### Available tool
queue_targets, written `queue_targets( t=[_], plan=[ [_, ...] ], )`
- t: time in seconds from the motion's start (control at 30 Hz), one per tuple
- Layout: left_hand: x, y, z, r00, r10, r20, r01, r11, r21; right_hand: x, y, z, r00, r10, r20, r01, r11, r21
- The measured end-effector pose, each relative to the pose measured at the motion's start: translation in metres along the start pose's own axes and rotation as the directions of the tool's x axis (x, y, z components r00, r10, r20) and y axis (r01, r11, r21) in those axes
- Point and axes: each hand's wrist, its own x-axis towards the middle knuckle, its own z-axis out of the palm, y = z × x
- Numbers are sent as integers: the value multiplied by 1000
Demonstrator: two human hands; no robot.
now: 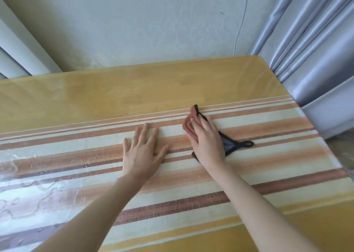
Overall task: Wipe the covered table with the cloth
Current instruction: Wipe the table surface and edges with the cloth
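Observation:
A wooden table [134,90] carries a striped orange, cream and brown runner [76,150] under a clear plastic cover. A folded reddish-brown cloth [189,124] with dark trim and a dark loop [247,144] lies on the runner right of centre. My right hand [207,142] presses flat on the cloth, fingers pointing away from me, covering its middle. My left hand [142,152] rests flat on the cover just left of the cloth, fingers spread, holding nothing.
A pale patterned wall [153,25] stands right behind the table's far edge. Grey-blue curtains [314,50] hang against the table's right side, and another curtain [17,48] hangs at far left. Air bubbles or wet patches [28,192] show under the plastic at near left.

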Motion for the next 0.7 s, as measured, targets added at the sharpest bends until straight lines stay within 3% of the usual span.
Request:
queue_targets(
  t=[0.07, 0.23, 0.3, 0.37, 0.47, 0.53, 0.7],
  plan=[
    [-29, 4, 4, 998, 26, -53, -26, 1000, -2, -19, -11, -2, 999, -44, 24, 43, 998, 35],
    [-85, 8, 13, 999, 39, -23, -39, 999, 6, -60, -4, -16, 984, -121, 133, 116, 992, 44],
    [-94, 3, 13, 999, 47, -2, -47, 999, 26, -67, 17, -26, 991, -30, 131, 28, 999, 17],
    [-97, -3, 12, 998, 46, 31, -47, 999, 13, -71, 42, -35, 990, 136, 42, -136, 991, 9],
    [-95, -5, 9, 997, 35, 68, -33, 999, -27, -72, 47, -38, 932, 354, -81, -353, 935, 25],
    [-96, -4, 9, 997, 43, 61, -41, 999, -36, -74, 22, -28, 943, 321, -90, -321, 947, 22],
    [-112, -6, 10, 996, 60, 60, -59, 998, -22, -115, -44, -5, 998, 56, 12, -57, 996, 62]
  ],
)
